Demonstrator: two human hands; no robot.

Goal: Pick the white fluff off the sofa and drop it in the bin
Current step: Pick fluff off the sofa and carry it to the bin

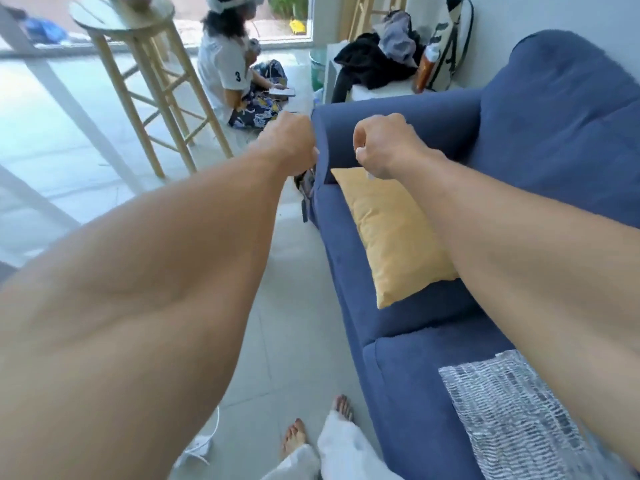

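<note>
White fluff (360,153) is pinched in our right hand (384,147), which hangs over the yellow cushion (391,237) by the arm of the blue sofa (398,358). Our left hand (289,147) is curled; we can't tell if it holds anything. We judge the step to be carrying. Next we need to find the bin, which isn't in view, and let go over it.
</note>
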